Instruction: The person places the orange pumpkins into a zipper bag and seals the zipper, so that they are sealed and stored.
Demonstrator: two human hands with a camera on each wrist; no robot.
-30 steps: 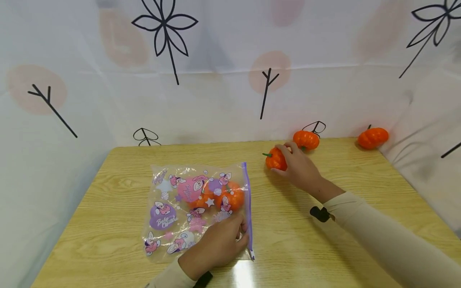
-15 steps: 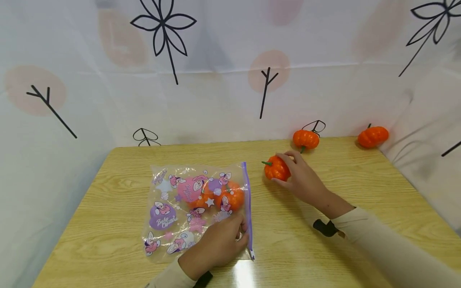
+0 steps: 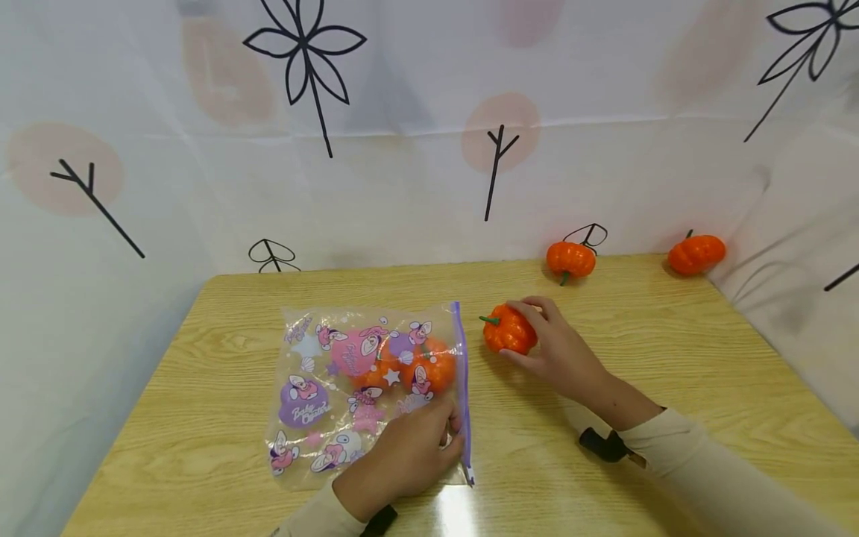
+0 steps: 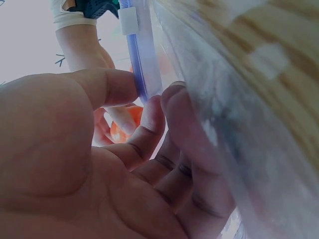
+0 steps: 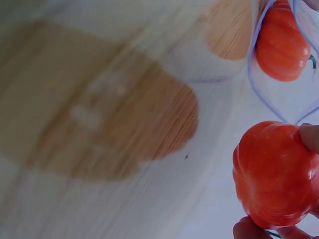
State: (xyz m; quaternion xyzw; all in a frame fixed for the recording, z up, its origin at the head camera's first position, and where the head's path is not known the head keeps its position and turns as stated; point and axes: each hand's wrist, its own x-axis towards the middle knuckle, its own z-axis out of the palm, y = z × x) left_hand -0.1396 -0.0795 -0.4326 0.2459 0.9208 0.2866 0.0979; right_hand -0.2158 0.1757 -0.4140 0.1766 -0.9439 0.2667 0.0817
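Note:
A clear zip bag (image 3: 315,447) printed with pink and purple cartoon figures lies on the table, its purple zip edge (image 3: 462,380) facing right. Two orange toy pumpkins (image 3: 429,365) show through its film. My left hand (image 3: 409,451) pinches the bag at its mouth, by the zip edge. My right hand (image 3: 560,350) grips another small orange pumpkin (image 3: 508,329) with a green stem, just right of the mouth. Seen from the right wrist, the purple edges (image 5: 253,82) of the mouth stand parted, with a bagged pumpkin (image 5: 281,45) behind them.
Two more pumpkins sit at the back of the wooden table (image 3: 201,358): one right of centre (image 3: 570,259), the other in the far right corner (image 3: 696,255). A white printed cloth (image 3: 403,186) hangs along the back and sides.
My right hand has brought its pumpkin from near the back pumpkin toward me and slightly left, closer to the bag mouth. The left hand and the bag have stayed in place.

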